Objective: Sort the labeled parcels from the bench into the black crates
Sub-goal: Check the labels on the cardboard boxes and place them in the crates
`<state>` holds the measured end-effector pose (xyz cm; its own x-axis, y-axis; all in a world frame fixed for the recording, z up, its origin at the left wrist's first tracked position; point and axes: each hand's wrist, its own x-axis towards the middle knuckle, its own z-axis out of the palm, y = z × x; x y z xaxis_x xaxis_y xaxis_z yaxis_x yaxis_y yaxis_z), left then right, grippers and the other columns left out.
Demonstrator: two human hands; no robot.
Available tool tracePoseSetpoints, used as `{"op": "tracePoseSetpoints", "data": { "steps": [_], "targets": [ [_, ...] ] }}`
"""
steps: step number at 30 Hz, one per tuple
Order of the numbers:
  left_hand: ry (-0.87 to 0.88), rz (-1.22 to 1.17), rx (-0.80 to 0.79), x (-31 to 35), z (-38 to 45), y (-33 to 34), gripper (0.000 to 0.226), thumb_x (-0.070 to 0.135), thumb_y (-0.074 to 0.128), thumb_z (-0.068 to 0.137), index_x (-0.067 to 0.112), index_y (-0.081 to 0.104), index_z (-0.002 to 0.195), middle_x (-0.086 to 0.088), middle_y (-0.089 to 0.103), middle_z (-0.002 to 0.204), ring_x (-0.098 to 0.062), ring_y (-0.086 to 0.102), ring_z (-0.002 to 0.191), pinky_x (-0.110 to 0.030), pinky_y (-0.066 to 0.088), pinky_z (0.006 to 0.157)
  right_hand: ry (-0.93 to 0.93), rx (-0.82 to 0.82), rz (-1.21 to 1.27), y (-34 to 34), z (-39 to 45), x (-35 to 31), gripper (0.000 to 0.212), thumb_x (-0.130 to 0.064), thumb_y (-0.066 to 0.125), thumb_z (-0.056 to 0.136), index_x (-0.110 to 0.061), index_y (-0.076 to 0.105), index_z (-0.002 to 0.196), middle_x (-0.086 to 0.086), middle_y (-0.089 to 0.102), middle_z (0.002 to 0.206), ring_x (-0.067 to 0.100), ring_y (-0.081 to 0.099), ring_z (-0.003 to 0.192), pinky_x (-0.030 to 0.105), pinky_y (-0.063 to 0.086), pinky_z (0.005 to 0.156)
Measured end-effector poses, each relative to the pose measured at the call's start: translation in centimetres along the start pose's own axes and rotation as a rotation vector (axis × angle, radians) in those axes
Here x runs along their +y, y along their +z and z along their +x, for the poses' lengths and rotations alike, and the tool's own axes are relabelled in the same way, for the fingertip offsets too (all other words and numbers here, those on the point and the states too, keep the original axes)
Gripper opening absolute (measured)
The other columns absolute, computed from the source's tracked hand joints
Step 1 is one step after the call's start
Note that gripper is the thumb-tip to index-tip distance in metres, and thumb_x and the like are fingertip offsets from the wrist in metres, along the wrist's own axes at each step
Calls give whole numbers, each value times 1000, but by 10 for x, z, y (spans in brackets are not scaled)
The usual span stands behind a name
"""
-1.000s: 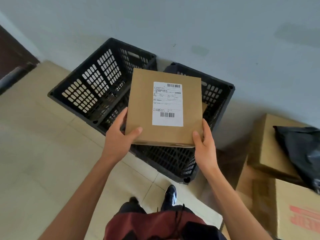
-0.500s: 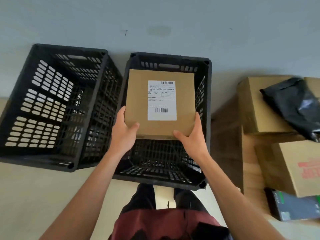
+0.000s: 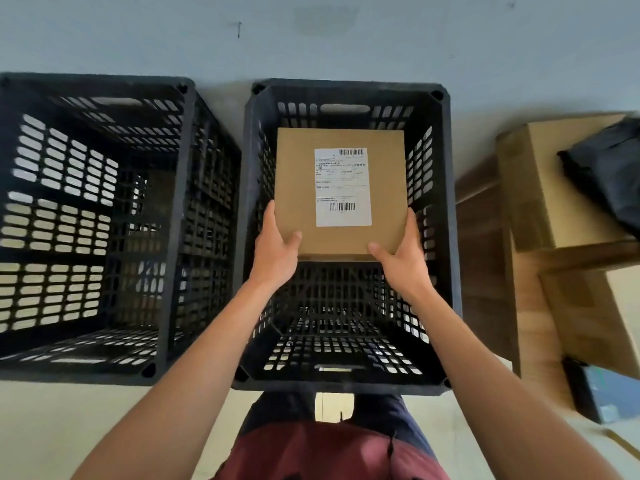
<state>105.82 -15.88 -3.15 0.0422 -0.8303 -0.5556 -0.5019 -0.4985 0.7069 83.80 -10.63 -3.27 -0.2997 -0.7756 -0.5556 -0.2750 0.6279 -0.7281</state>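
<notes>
Fingers of the left hand [image 3: 275,244] and right hand [image 3: 403,259] hold a labeled parcel [image 3: 341,192] inside the centre black crate [image 3: 446,216], unreleased; more parcels [image 3: 554,188] wait at right.

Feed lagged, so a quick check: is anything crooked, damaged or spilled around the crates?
Nothing stands out. The labeled parcel is held level by the left hand and right hand over the right crate, label up and intact. The left crate stands square beside it.
</notes>
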Motion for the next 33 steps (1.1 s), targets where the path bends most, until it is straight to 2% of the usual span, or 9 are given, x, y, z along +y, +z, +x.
{"op": "tracePoseSetpoints", "data": {
  "steps": [3,9,14,19,22,24,27,30,33],
  "targets": [
    [-16,12,-12,-8,10,5,81,22,57,106,29,4,167,6,23,170,-17,24,156,-44,21,128,55,-11,27,5,13,3,100,-20,74,96,-30,3,166,-5,31,166,18,34,151,47,28,124],
    [-41,41,10,-12,25,16,82,18,57,106,27,3,167,3,19,172,-18,19,158,-48,19,129,87,17,103,14,29,13,99,-12,74,95,-31,7,166,-5,33,166,16,35,150,43,27,124],
    [18,166,18,-17,20,20,76,16,57,106,24,13,167,2,-1,175,-15,2,160,-34,5,127,43,17,161,27,37,14,94,-5,70,96,-28,11,165,-7,39,160,2,36,135,27,29,112],
    [167,451,47,-21,10,26,66,22,60,103,22,30,162,-4,-9,174,-21,-10,160,-49,8,130,7,5,148,31,48,15,93,-7,70,97,-26,10,166,-7,36,163,2,34,139,27,25,114],
    [333,648,68,-21,6,33,64,23,62,101,20,37,159,-9,2,174,-27,-5,160,-57,15,128,-2,20,129,36,53,16,95,-11,71,97,-25,8,166,-4,32,166,12,33,149,36,24,125],
    [331,706,51,-22,6,35,64,26,62,101,19,36,159,-10,6,173,-29,-1,160,-59,17,127,1,29,114,39,55,16,96,-12,72,97,-26,7,166,-3,29,167,16,32,151,45,26,127],
    [294,813,9,-24,9,33,68,31,57,103,21,28,162,-12,2,173,-31,-5,160,-56,11,129,-11,14,84,36,54,16,98,-16,73,96,-26,5,166,-4,29,167,15,32,152,47,27,127],
    [314,860,-17,-26,10,28,68,29,56,103,23,24,163,-12,-2,174,-31,-6,160,-52,8,130,-64,28,-63,29,50,16,101,-24,72,97,-29,-1,167,-8,7,174,16,14,159,41,17,128],
    [331,885,-22,-25,11,25,67,28,56,103,23,25,163,-12,-3,174,-32,-6,160,-51,8,130,-238,47,-350,25,42,19,79,-29,64,103,-24,16,165,-12,-11,173,17,-3,161,32,11,121]
  ]
}}
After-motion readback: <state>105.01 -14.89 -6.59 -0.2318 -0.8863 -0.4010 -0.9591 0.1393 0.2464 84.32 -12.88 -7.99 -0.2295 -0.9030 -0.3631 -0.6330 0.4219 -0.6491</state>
